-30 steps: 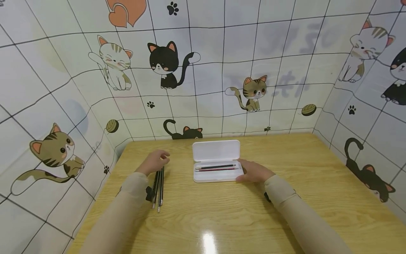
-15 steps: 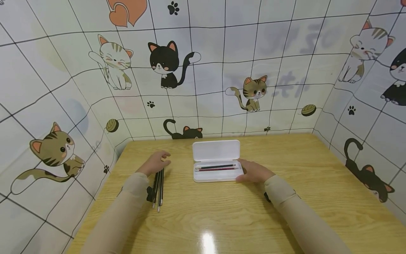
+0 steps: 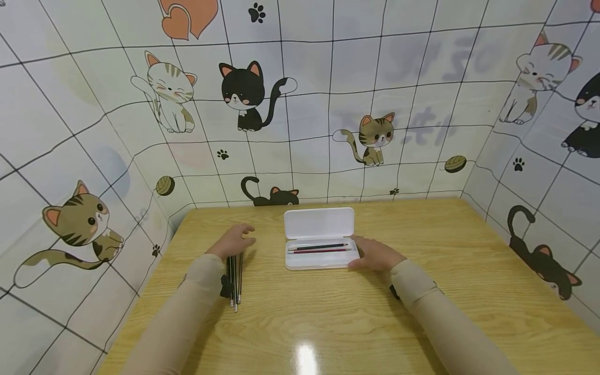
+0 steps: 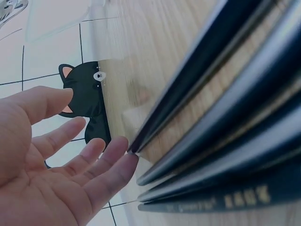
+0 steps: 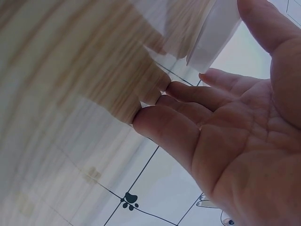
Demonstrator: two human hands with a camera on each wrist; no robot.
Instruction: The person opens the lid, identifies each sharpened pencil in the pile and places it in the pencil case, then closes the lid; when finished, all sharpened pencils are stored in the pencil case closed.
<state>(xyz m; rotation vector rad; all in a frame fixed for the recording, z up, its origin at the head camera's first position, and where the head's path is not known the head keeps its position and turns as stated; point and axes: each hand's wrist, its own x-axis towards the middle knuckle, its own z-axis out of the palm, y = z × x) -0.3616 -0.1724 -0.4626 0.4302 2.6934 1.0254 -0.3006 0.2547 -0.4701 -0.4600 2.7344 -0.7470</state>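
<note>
A white pencil case point(image 3: 323, 262) lies with its lid up in the middle of the table, one dark pencil point(image 3: 319, 247) and one dark red pencil point(image 3: 320, 251) inside. My right hand point(image 3: 377, 253) holds the case's right end, thumb at the front corner and fingers towards the back; in the right wrist view a corner of the case point(image 5: 214, 40) shows beside the thumb. On the left, several black pencils point(image 3: 236, 281) lie partly under my left hand point(image 3: 232, 240). Its fingers are loosely bent with nothing between them, the little-finger side by the pencil ends point(image 4: 141, 181).
The wooden table point(image 3: 300, 302) meets a cat-patterned wall covering point(image 3: 309, 120) at the back and sides. A dark wrist device point(image 3: 227, 286) sits under the left cuff, close to the pencils.
My left hand has shifted slightly right, and the black pencils have drawn closer together and a little to the right. The right hand and the pencil case stay in place.
</note>
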